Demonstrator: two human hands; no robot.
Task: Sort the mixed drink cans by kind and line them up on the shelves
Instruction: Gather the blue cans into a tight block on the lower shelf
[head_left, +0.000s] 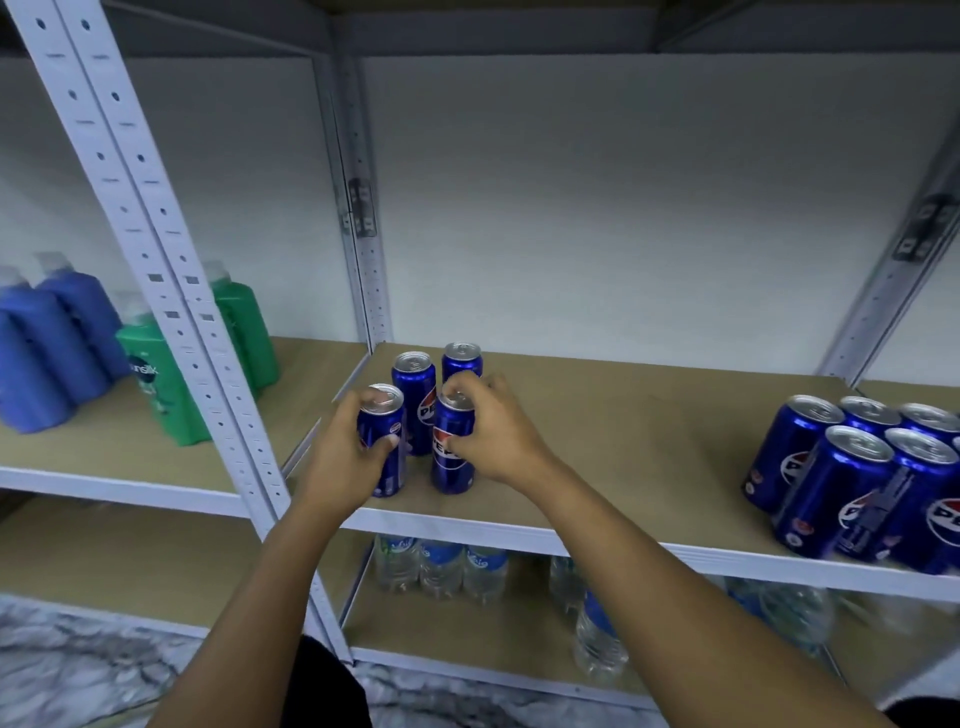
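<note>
Slim cans: rigid, smooth, probably slippery. Left hand grasps front-left can; right hand grasps front-right can, both mid-wall.

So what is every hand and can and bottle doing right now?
Left hand: grips front left can, upright.
Right hand: grips front right can, upright.
Two back cans: upright, untouched.
Wider cans: upright, clustered at right.
Water bottles: upright, lower shelf.
Shampoo bottles: upright, left bay.
</note>
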